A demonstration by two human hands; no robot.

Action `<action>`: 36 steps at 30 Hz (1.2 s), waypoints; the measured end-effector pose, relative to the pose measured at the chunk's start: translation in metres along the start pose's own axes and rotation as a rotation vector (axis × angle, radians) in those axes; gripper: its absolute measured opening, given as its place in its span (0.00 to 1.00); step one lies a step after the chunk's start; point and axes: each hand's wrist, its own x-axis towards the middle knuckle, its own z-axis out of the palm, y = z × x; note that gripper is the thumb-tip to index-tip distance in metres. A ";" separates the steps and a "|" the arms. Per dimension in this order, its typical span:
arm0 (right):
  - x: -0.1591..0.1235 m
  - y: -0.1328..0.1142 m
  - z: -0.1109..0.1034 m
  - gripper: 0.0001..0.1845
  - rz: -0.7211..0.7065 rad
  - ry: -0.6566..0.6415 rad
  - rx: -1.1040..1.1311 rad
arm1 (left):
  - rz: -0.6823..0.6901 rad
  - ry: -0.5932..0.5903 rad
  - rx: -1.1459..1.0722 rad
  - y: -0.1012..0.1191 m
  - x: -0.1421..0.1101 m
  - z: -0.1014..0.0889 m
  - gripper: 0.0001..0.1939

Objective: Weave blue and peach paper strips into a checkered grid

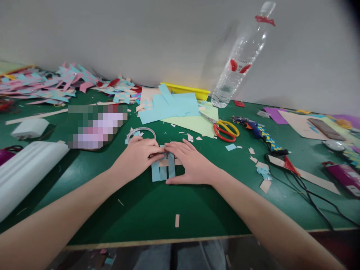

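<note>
Both my hands rest on the green table point(146, 210) over a small weave of light blue paper strips point(163, 170) crossed by a pale pink strip. My left hand point(137, 155) pinches the top of the blue strips with its fingertips. My right hand point(191, 163) lies mostly flat on the weave, fingers pressed together on the strips and thumb stretched along the lower edge. The fingertips of both hands meet above the strips. A ring of clear tape point(141, 133) lies just behind my left hand.
Red-and-yellow scissors point(225, 129) and blue and pale green paper sheets point(174, 107) lie behind the hands. A clear water bottle point(242, 56), a yellow tray point(185, 90), a heap of woven pieces point(50, 84), a white roll point(25, 168), a glue gun point(258, 131) with black cable, and scraps surround them.
</note>
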 end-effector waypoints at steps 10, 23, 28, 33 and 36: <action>0.000 0.001 0.000 0.50 0.002 -0.022 -0.016 | -0.001 0.001 -0.029 0.001 -0.001 0.000 0.23; -0.005 -0.033 0.002 0.18 -0.458 0.172 -0.389 | -0.053 -0.045 -0.017 0.003 0.001 -0.004 0.12; -0.005 -0.033 0.004 0.18 -0.403 0.091 -0.380 | -0.088 -0.079 -0.025 0.007 0.001 -0.009 0.13; -0.005 -0.033 0.004 0.15 -0.375 0.054 -0.325 | -0.053 -0.084 -0.001 0.009 0.001 -0.011 0.16; -0.005 -0.032 0.004 0.15 -0.377 0.055 -0.310 | -0.043 -0.071 0.005 0.009 0.001 -0.011 0.18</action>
